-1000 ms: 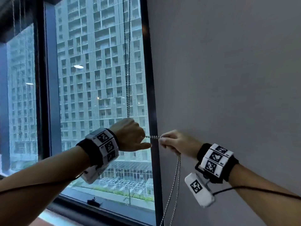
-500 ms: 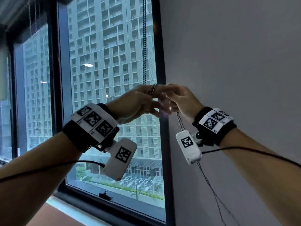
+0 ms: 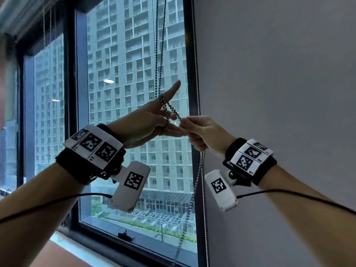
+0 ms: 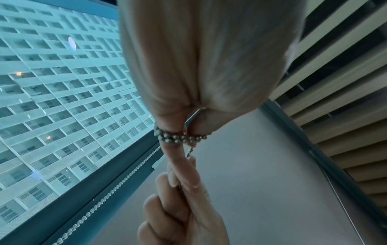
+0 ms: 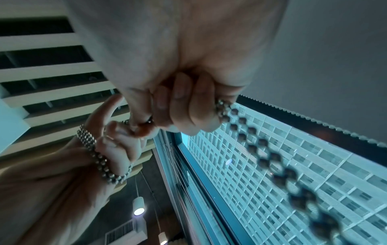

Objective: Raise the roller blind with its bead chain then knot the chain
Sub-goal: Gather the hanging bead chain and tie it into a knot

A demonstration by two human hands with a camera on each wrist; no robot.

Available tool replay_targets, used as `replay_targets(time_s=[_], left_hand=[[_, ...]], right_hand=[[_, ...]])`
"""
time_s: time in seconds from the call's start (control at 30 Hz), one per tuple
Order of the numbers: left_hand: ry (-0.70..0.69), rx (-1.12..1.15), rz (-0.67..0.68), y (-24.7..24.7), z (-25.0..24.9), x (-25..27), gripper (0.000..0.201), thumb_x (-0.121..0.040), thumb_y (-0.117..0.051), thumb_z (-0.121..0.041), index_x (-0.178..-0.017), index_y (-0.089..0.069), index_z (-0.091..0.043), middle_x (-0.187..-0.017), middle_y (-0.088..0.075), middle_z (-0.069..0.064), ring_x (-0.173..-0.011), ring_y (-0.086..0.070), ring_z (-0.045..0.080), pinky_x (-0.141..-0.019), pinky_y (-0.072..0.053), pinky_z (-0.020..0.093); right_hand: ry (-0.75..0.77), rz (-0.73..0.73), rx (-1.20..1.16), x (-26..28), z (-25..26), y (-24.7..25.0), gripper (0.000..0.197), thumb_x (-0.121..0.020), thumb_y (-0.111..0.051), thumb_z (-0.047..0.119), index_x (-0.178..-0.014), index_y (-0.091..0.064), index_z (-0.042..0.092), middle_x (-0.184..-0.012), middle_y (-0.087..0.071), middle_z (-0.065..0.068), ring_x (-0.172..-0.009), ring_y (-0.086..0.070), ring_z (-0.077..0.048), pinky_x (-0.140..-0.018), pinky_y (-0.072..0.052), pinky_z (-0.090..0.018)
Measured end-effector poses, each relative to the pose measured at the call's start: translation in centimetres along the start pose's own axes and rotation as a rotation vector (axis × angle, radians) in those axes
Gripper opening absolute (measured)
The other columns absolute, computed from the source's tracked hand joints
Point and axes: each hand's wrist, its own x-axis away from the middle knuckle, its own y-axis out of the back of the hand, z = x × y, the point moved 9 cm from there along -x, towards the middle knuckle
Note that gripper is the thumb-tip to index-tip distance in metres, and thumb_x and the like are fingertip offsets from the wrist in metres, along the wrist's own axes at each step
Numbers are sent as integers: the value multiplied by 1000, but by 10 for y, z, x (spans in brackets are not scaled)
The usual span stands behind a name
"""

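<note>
Left hand point(image 3: 146, 122): fingers extended, bead chain point(image 3: 165, 112) looped around them, before the window point(image 3: 134, 74). Right hand point(image 3: 204, 133): curled fingers pinch the chain. Right wrist view alone shows two strands leaving that fist. No legible writing.

The bead chain point(image 3: 165, 112) loops around the left hand's point(image 3: 146, 124) extended fingers point(image 3: 173, 89); the right hand point(image 3: 204, 133) pinches its strand beside them.

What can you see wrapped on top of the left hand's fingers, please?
Turns of bead chain loop around the extended fingers of the left hand; the right hand pinches the strand leading off. Where the chain passes under the fingers is hidden in the head view.
</note>
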Motion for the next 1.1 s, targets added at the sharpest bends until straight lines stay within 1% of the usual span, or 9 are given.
replay_targets(time_s=[0.07,0.2,0.33,0.47,0.63,0.83,0.9,1.0,1.1], left_hand=[[5,-54,16,-2,-1,0,84,-92,-37,17,-144,-30,-48,-125,-46,26,-99,-67,35,-81,-58,26],[-5,-75,83,-10,-7,-5,64,-96,-44,-2,-148,-30,-36,-109,-59,13,-94,-72,30,-76,-58,24],[-36,110,134,-17,-14,-11,62,-94,-44,-7,-148,-32,-34,-131,-59,15,-87,-72,27,-70,-60,24],[-66,-13,79,-10,-1,-14,70,-91,-48,-9,-150,-22,-37,-147,-48,7,-81,-72,21,-71,-61,25],[-31,-298,21,11,16,-22,74,-95,-48,-6,-152,-13,-38,-142,-51,0,-74,-72,23,-67,-59,26],[84,-844,69,11,32,-30,65,-90,-62,-12,-147,-35,-27,-112,-64,5,-75,-74,20,-66,-62,31],[109,-881,60,9,27,-32,36,-89,-64,-15,-122,-58,-28,-104,-68,3,-68,-75,18,-62,-61,28],[93,-1044,64,5,19,-34,15,-89,-65,-24,-82,-60,-36,-90,-73,-2,-57,-73,13,-65,-61,29],[34,-1103,-79,11,12,-38,17,-86,-67,-31,-102,-67,-27,-60,-69,-1,-48,-70,10,-65,-61,33]], right_hand=[[-5,-5,10,2,-2,0,34,-103,-39,22,-72,-48,13,-45,-33,13,-35,-24,-5,-35,-25,-14],[47,-139,57,-3,4,20,32,-103,-41,26,-77,-52,9,-45,-34,10,-31,-24,-6,-33,-25,-15],[6,-146,87,-5,5,15,29,-103,-42,26,-101,-59,3,-48,-35,3,-32,-27,-7,-33,-26,-18],[-25,-27,23,7,-1,-4,30,-103,-40,24,-79,-52,12,-46,-34,11,-33,-26,-5,-33,-26,-16],[56,-27,364,27,11,-4,27,-101,-45,18,-80,-57,5,-52,-37,-1,-41,-30,-11,-40,-29,-19],[202,-152,737,21,53,7,26,-94,-50,22,-70,-59,20,-62,-51,4,-57,-42,-11,-59,-34,-26],[212,-131,752,18,59,2,28,-95,-50,20,-70,-61,16,-57,-47,9,-53,-39,-7,-57,-31,-21],[221,-88,786,15,60,-7,30,-95,-48,16,-71,-64,9,-53,-46,11,-52,-39,-4,-57,-30,-19],[222,-127,788,16,57,-1,31,-98,-46,19,-75,-66,11,-51,-46,12,-50,-39,-6,-55,-30,-19]])
